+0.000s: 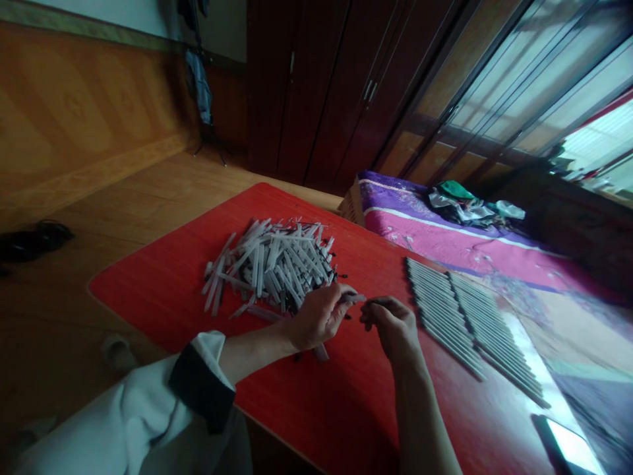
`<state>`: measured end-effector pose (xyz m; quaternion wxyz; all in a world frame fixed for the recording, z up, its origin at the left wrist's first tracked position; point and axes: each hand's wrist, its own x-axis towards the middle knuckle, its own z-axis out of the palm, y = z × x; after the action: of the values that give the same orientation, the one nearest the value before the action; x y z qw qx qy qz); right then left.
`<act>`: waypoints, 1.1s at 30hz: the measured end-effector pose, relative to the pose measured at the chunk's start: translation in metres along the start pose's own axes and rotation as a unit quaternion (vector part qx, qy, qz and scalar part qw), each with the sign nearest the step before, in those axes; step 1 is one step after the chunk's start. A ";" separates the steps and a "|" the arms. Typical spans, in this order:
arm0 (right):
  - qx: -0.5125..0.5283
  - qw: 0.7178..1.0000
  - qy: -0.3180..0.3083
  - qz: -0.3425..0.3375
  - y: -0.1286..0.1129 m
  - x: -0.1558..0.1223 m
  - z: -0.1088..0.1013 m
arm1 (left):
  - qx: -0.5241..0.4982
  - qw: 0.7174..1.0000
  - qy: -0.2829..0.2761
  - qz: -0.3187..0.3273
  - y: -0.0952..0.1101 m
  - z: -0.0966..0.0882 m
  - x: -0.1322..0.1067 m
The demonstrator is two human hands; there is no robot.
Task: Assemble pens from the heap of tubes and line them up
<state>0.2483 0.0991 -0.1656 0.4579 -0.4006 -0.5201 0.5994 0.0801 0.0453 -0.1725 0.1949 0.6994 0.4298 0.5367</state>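
My left hand (pixel 321 318) is closed in a pinch on a slim pale plastic tube (pixel 353 299), whose end points to the right. Just beyond that end, my right hand (pixel 394 324) has its fingers pinched together; whatever they hold is too small to make out. Behind my left hand lies a loose heap of translucent plastic tubes (pixel 281 260) with small dark pieces among them. To the right of my right hand, slim grey sticks with dark ends lie side by side in two neat rows, a nearer row (pixel 442 316) and a farther row (pixel 497 333).
Everything lies on a red table (pixel 168 277). A phone (pixel 568 445) with a lit screen rests at the lower right corner. Beyond the table are a bed (pixel 410 218) with a purple and pink cover, a dark wardrobe (pixel 326 86) and a coat stand (pixel 200 86).
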 end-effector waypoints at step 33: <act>-0.027 0.992 -0.034 -0.116 0.008 -0.006 0.013 | 0.130 0.986 -0.043 0.097 -0.036 -0.001 0.001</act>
<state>0.2367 0.0896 -0.1716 0.4956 -0.3293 -0.5941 0.5412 0.0651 0.0658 -0.1981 0.0668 0.7796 0.4172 0.4623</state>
